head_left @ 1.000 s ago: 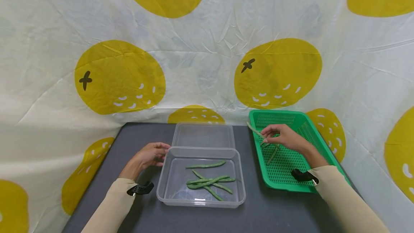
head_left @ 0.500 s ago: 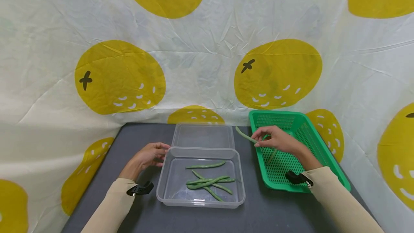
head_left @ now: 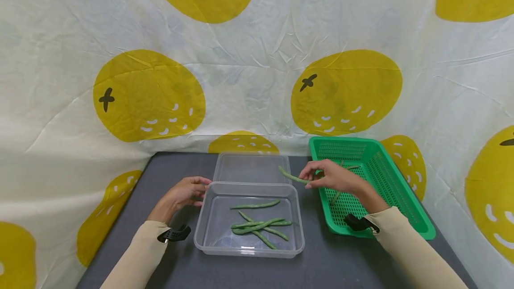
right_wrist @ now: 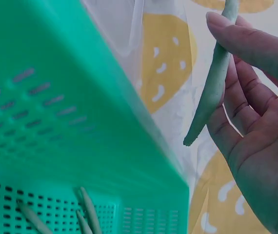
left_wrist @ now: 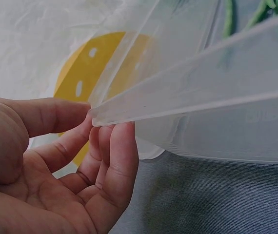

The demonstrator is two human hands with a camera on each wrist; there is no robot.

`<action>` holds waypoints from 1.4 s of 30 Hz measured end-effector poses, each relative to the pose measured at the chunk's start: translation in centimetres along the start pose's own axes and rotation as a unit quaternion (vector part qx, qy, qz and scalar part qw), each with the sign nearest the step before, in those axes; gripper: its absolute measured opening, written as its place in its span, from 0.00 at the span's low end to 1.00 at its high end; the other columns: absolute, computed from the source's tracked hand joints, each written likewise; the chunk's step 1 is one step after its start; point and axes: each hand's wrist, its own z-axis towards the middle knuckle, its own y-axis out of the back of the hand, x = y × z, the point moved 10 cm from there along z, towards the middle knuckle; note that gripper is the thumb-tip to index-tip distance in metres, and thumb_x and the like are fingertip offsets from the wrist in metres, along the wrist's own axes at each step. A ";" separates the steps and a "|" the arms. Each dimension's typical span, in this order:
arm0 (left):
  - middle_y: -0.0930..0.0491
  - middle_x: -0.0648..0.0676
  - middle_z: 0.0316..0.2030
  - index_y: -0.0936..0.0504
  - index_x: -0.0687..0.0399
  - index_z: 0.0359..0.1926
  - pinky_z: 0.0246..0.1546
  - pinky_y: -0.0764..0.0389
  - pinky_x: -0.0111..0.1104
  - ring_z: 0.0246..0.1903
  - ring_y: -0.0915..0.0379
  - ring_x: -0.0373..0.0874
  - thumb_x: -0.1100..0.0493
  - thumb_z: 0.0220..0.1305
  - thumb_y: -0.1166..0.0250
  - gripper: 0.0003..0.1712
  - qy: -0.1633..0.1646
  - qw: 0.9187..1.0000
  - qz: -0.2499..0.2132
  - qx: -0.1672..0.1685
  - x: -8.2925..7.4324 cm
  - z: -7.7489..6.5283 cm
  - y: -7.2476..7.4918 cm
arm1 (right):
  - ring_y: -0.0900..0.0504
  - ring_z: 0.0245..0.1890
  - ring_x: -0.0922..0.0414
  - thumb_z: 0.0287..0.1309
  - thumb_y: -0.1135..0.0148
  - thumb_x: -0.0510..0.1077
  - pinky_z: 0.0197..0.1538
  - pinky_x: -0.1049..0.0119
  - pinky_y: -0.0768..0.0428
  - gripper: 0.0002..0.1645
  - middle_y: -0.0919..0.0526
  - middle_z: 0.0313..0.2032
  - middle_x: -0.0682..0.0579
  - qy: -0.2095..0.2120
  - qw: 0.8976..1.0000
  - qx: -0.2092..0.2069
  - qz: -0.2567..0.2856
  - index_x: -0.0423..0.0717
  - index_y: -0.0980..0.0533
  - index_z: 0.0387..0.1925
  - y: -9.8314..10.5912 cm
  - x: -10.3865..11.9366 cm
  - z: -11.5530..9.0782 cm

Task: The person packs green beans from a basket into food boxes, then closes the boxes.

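My right hand [head_left: 331, 176] pinches a green bean [head_left: 290, 174] between thumb and fingers, above the gap between basket and container. In the right wrist view the bean [right_wrist: 212, 90] hangs slanted from the fingertips. My left hand [head_left: 186, 193] grips the far left rim corner of a clear plastic container [head_left: 201, 222]; up close, thumb and fingertips pinch that rim [left_wrist: 112, 114]. Several green beans [head_left: 261, 225] lie crossed inside it, and one bean [head_left: 255, 205] lies apart behind them. The green basket [head_left: 401, 191] on the right holds a few more beans [right_wrist: 90, 209], partly hidden by my right hand.
A clear flat lid [head_left: 250, 166] lies on the dark table [head_left: 172, 266] just behind the container. A white curtain [head_left: 257, 88] printed with yellow fruit hangs behind the table and along both sides.
My right hand has lifted the green bean out of the basket and carried it left toward the container. The left hand stays at the container's corner.
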 end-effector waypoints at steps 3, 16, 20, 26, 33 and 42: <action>0.19 0.63 0.44 0.26 0.69 0.62 0.34 0.17 0.40 0.35 0.23 0.47 0.63 0.71 0.41 0.22 -0.001 1.000 0.004 0.003 -0.1 0.1 -0.1 | 0.20 0.40 0.53 0.63 0.30 0.43 0.45 0.59 0.19 0.12 0.16 0.44 0.52 0.006 1.000 0.011 0.001 0.50 0.17 0.48 -0.6 0.6 0.4; 0.19 0.63 0.44 0.26 0.69 0.62 0.35 0.17 0.40 0.35 0.23 0.47 0.62 0.70 0.40 0.22 0.004 1.000 -0.002 0.000 -0.2 0.0 0.0 | 0.19 0.43 0.54 0.62 0.31 0.40 0.51 0.56 0.19 0.13 0.16 0.46 0.54 0.012 0.998 0.057 0.034 0.55 0.17 0.48 -4.0 2.4 2.0; 0.19 0.64 0.45 0.25 0.68 0.61 0.35 0.17 0.41 0.36 0.23 0.48 0.62 0.70 0.40 0.22 0.003 1.000 0.002 -0.005 -0.2 -0.1 0.1 | 0.19 0.43 0.55 0.63 0.31 0.40 0.51 0.60 0.19 0.13 0.16 0.46 0.54 0.017 0.997 0.070 0.036 0.55 0.17 0.48 -5.1 3.0 2.4; 0.19 0.64 0.45 0.25 0.67 0.61 0.36 0.17 0.41 0.36 0.22 0.49 0.62 0.70 0.40 0.22 0.006 1.000 0.001 -0.007 -0.1 0.0 0.1 | 0.19 0.43 0.55 0.63 0.31 0.40 0.51 0.58 0.18 0.13 0.16 0.45 0.54 0.039 0.995 0.088 0.038 0.52 0.17 0.49 -6.4 3.7 2.7; 0.18 0.62 0.45 0.26 0.68 0.62 0.36 0.17 0.41 0.37 0.22 0.48 0.62 0.70 0.40 0.23 -0.002 1.000 0.007 0.003 -0.2 -0.1 -0.2 | 0.19 0.43 0.58 0.62 0.30 0.39 0.51 0.55 0.18 0.15 0.16 0.44 0.53 0.052 0.993 0.106 0.030 0.53 0.16 0.50 -7.7 4.2 3.2; 0.18 0.61 0.43 0.26 0.68 0.62 0.35 0.17 0.41 0.37 0.23 0.49 0.62 0.70 0.39 0.22 -0.008 1.000 0.003 -0.001 -0.2 -0.2 -0.2 | 0.17 0.50 0.49 0.64 0.32 0.42 0.54 0.57 0.18 0.15 0.15 0.50 0.51 0.043 0.991 0.108 0.060 0.51 0.18 0.53 -8.6 4.4 3.2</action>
